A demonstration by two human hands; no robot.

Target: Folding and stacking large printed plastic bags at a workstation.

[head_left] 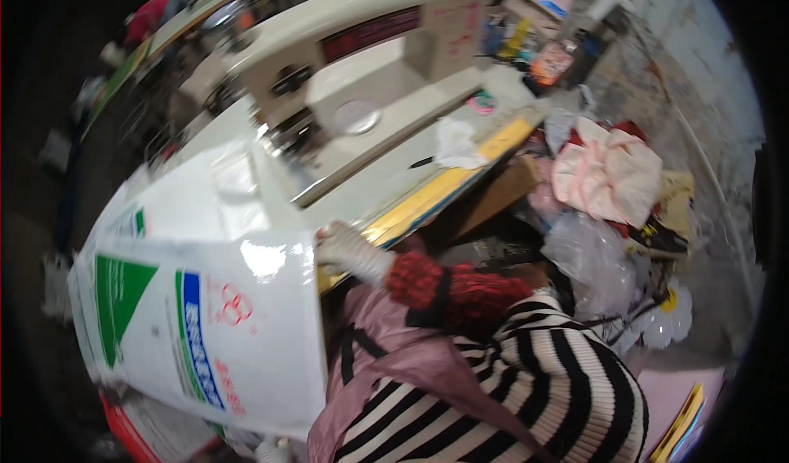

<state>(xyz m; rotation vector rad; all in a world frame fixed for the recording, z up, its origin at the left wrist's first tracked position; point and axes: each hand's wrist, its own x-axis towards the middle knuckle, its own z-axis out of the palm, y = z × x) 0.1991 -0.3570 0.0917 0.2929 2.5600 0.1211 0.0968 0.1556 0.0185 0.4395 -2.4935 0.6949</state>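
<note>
Head view, looking down over the person's chest toward a workbench. Nearest the camera, a black-and-white striped sleeve (pixel 526 381) crossed the lower right of the frame, over a pink apron (pixel 394 356) and a red knitted cuff (pixel 444 286). The right hand (pixel 349 249), in a pale glove, lay against the right edge of a white woven sack (pixel 205 299) printed in green, blue and red. Its fingers appeared curled onto that edge, apparently to keep the slick material flat and square to the bench; how tightly they closed could not be told. A second pale gloved shape (pixel 271 449) at the bottom edge, below the sack's lower corner, may have been the left hand, but too little showed to tell its opening or whether it held anything.

The sack draped from the person's lap up across the table (pixel 427 196), whose yellow front edge ran diagonally. Its far end reached toward the needle area of a cream industrial sewing machine (pixel 362 60), a placement suited to feeding the sack along the bed.

Farther right on the table lay a crumpled white scrap (pixel 456 142) and a small pink-and-green object (pixel 482 101). Beyond the table edge, on the floor, were heaped pink and white cloth (pixel 608 175) and clear plastic bags (pixel 588 257), within reach but off the working surface.
</note>
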